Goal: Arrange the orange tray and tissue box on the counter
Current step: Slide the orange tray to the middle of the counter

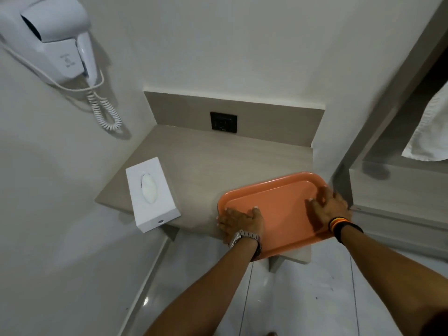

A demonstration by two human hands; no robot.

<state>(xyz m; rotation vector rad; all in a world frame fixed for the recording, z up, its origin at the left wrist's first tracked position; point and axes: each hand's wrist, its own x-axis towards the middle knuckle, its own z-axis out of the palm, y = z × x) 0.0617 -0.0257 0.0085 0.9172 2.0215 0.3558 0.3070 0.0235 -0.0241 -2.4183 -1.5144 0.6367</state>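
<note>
An empty orange tray lies at an angle on the right front part of the beige counter, its near edge hanging over the counter's front. My left hand grips the tray's left front corner, thumb inside the rim. My right hand rests on the tray's right side, fingers spread over its floor and rim. A white tissue box sits on the counter's left front part, its near end jutting past the edge, a tissue showing in its oval slot.
A white wall-mounted hair dryer with a coiled cord hangs at the upper left. A black socket sits in the backsplash. A wall corner stands right of the tray, with a white towel beyond it. Pale floor tiles lie below.
</note>
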